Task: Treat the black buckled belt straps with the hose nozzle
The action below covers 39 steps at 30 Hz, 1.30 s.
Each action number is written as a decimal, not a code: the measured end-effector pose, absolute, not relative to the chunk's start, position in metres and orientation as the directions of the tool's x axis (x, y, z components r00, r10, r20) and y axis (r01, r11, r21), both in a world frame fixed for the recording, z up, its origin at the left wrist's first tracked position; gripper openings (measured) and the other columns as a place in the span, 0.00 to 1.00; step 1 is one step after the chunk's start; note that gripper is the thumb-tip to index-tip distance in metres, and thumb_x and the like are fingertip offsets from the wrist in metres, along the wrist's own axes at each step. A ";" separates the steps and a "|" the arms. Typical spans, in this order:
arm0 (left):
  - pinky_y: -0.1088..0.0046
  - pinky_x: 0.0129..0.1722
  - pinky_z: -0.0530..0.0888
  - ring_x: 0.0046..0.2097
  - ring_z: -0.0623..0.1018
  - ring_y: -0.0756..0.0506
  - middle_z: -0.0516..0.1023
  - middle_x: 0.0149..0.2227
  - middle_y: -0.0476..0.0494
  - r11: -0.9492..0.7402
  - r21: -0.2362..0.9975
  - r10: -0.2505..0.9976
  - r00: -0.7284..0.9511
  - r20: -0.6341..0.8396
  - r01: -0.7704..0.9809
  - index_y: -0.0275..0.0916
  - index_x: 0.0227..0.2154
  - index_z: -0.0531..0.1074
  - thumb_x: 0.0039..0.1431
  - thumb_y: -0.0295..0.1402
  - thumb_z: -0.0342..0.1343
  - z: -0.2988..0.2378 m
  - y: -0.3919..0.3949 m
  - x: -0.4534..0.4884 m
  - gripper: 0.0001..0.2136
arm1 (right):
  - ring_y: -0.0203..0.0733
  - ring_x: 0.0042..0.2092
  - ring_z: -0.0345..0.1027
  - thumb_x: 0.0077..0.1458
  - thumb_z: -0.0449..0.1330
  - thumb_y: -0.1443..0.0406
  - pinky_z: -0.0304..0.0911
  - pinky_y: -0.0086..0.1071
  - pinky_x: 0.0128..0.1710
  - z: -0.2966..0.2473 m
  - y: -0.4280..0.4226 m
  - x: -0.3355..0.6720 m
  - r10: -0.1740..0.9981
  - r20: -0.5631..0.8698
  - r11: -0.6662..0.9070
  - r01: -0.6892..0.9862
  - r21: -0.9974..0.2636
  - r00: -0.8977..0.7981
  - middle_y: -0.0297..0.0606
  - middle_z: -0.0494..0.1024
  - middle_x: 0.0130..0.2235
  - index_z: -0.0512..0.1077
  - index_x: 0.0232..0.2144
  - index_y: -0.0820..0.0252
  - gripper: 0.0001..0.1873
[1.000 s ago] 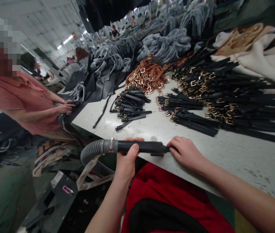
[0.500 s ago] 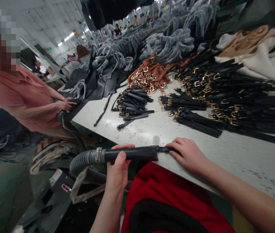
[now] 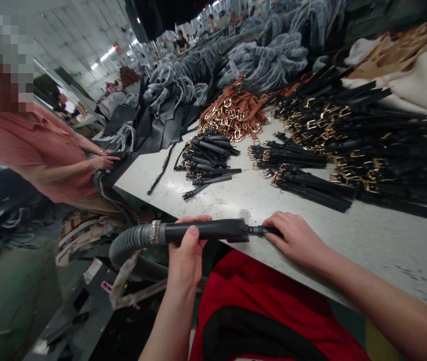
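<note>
My left hand is wrapped round a black vacuum nozzle joined by a metal clamp to a grey ribbed hose that curves down off the table's near edge. The nozzle lies along that edge. My right hand rests on the white table, fingers closed over a narrow black strap whose end sits at the nozzle's mouth. Most of the strap is hidden under the hand.
Piles of black buckled straps, a smaller black bundle and brown straps cover the table behind. Grey straps heap at the back. A person in a pink shirt works at the left end. Clutter lies on the floor at left.
The nozzle slid left along the table edge and then back right a little toward my right hand, baring a short length of the strap. My right hand stayed put.
</note>
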<state>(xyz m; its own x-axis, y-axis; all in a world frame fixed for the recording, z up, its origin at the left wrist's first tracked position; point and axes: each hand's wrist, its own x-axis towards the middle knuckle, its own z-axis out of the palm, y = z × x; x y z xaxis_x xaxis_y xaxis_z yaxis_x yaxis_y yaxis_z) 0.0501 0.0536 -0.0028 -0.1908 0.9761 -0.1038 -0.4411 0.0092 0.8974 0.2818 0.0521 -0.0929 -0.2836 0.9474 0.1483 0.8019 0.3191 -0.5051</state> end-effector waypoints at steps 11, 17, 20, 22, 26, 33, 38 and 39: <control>0.64 0.40 0.74 0.38 0.80 0.44 0.82 0.32 0.45 0.064 0.898 0.970 -0.184 -0.158 -0.435 0.39 0.32 0.70 0.41 0.36 0.68 -0.008 0.064 0.061 0.16 | 0.45 0.41 0.64 0.56 0.56 0.64 0.56 0.37 0.41 -0.093 0.053 0.281 0.947 0.140 0.320 0.794 -0.517 -0.290 0.41 0.73 0.38 0.71 0.37 0.59 0.07; 0.65 0.41 0.75 0.38 0.80 0.44 0.82 0.33 0.44 0.103 0.823 0.957 -0.171 -0.236 -0.559 0.39 0.33 0.71 0.41 0.36 0.68 -0.015 0.054 0.053 0.16 | 0.45 0.41 0.64 0.58 0.54 0.65 0.57 0.38 0.42 -0.096 0.051 0.283 0.942 0.147 0.335 0.804 -0.490 -0.303 0.41 0.72 0.39 0.72 0.41 0.58 0.10; 0.65 0.39 0.76 0.38 0.80 0.43 0.82 0.33 0.44 0.029 0.832 0.946 -0.254 -0.203 -0.554 0.39 0.33 0.72 0.40 0.36 0.68 -0.008 0.045 0.027 0.16 | 0.44 0.41 0.63 0.59 0.53 0.66 0.58 0.38 0.42 -0.098 0.050 0.280 0.928 0.165 0.373 0.809 -0.455 -0.335 0.41 0.72 0.39 0.72 0.43 0.57 0.12; 0.63 0.41 0.76 0.39 0.80 0.42 0.82 0.33 0.44 -0.027 0.836 0.939 -0.300 -0.166 -0.548 0.40 0.32 0.73 0.40 0.36 0.69 -0.003 0.037 0.009 0.15 | 0.44 0.40 0.64 0.59 0.52 0.66 0.59 0.38 0.41 -0.099 0.049 0.278 0.920 0.181 0.393 0.811 -0.434 -0.349 0.42 0.72 0.38 0.73 0.44 0.57 0.13; 0.62 0.42 0.76 0.40 0.80 0.41 0.82 0.32 0.44 -0.057 0.840 0.910 -0.373 -0.178 -0.539 0.41 0.31 0.73 0.38 0.35 0.70 0.002 0.023 -0.013 0.15 | 0.44 0.40 0.65 0.59 0.52 0.66 0.61 0.38 0.41 -0.096 0.052 0.287 0.912 0.228 0.409 0.816 -0.409 -0.342 0.42 0.72 0.37 0.73 0.43 0.57 0.13; 0.59 0.43 0.77 0.41 0.80 0.39 0.82 0.32 0.45 -0.022 0.812 0.896 -0.371 -0.243 -0.584 0.42 0.30 0.74 0.39 0.36 0.69 -0.003 0.017 -0.024 0.14 | 0.49 0.41 0.66 0.60 0.48 0.58 0.62 0.43 0.44 -0.067 0.117 0.374 0.904 0.422 0.184 0.955 -0.234 -0.071 0.46 0.71 0.38 0.73 0.44 0.61 0.19; 0.61 0.43 0.77 0.41 0.80 0.40 0.82 0.32 0.46 -0.017 0.825 0.871 -0.414 -0.265 -0.565 0.42 0.31 0.74 0.39 0.37 0.69 -0.011 0.017 -0.038 0.14 | 0.49 0.41 0.69 0.58 0.47 0.57 0.64 0.42 0.44 -0.070 0.145 0.409 0.974 0.226 0.018 0.994 -0.108 0.007 0.47 0.74 0.38 0.74 0.43 0.62 0.21; 0.62 0.42 0.77 0.41 0.80 0.40 0.82 0.32 0.46 -0.011 0.832 0.865 -0.424 -0.270 -0.554 0.43 0.31 0.74 0.39 0.38 0.69 -0.013 0.017 -0.041 0.14 | 0.50 0.43 0.70 0.59 0.46 0.56 0.63 0.42 0.45 -0.073 0.143 0.409 0.981 0.195 0.010 0.997 -0.071 0.004 0.48 0.75 0.40 0.73 0.44 0.63 0.23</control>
<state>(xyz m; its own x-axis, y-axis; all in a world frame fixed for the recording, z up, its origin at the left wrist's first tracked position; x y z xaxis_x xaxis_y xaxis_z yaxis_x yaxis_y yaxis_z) -0.0409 0.0169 -0.0132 -0.4236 0.8646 -0.2703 -0.5544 -0.0115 0.8322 0.4091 0.1426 -0.0726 0.0038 0.9808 0.1948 0.9974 0.0102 -0.0708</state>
